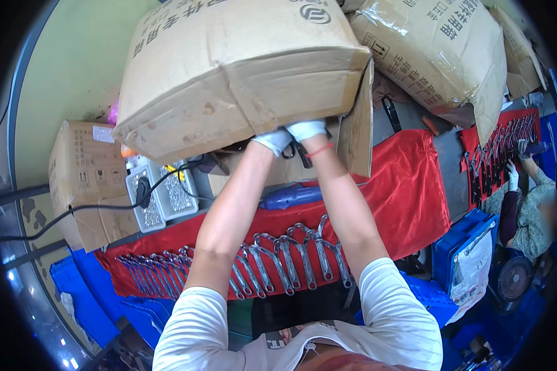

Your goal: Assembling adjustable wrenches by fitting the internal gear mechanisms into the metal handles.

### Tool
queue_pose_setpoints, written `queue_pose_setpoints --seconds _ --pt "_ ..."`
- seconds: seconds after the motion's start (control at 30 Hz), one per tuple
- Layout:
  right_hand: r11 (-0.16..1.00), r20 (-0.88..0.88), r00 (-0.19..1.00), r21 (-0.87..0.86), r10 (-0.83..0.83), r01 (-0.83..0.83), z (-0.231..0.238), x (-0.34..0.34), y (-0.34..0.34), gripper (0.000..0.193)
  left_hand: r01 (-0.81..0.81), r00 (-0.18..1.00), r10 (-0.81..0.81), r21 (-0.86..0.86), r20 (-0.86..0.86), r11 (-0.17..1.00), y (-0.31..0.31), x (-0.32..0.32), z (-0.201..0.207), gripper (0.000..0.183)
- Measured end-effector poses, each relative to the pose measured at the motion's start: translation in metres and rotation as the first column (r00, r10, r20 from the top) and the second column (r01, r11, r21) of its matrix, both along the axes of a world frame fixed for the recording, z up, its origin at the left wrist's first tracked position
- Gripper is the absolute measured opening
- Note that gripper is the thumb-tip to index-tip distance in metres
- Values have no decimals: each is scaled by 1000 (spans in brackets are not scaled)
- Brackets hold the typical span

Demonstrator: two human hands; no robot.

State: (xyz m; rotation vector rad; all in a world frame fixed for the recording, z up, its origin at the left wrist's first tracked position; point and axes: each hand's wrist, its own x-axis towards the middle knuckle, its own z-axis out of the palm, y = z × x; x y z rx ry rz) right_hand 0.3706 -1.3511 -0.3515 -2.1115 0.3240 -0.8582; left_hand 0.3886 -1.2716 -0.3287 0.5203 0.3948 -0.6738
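Both my arms reach forward to the open side of a large cardboard box (241, 93) lying on its side. My left hand (273, 141) and my right hand (306, 130), both in white gloves, are side by side at its lower edge. Their fingers are hidden inside the box. Dark tool-like pieces (304, 156) show between and below my hands; I cannot make out their kind or whether either hand grips them. Below my wrists, a blue power tool (291, 196) lies on the bench near a red cloth (408, 191).
Several open-end wrenches (284, 263) lie in a row on the red cloth's near part. Two trays of small metal parts (178, 191) and a black cable (93, 209) are at left. Another carton (439, 49) stands at right, beyond which a co-worker (529, 210) handles black-handled tools.
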Motion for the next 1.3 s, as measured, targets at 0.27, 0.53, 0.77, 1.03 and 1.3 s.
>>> queue_pose_setpoints --seconds 0.27,0.53,0.77,1.03,1.3 --pt "970 -133 991 -242 2 -35 99 -113 22 34 17 999 -21 115 33 993 18 -109 68 58" --pt "992 -253 967 109 -40 70 174 -230 106 52 126 982 -154 231 108 965 97 -227 141 44" --pt "945 -222 974 327 50 26 129 -329 230 47 28 973 -120 412 199 911 222 -323 128 54" --pt "846 -364 773 90 519 -526 95 -320 331 57 -325 941 339 268 -5 907 334 -369 51 61" --pt "675 -376 616 36 692 -737 72 -284 372 46 -492 854 508 146 -107 858 381 -351 32 56"
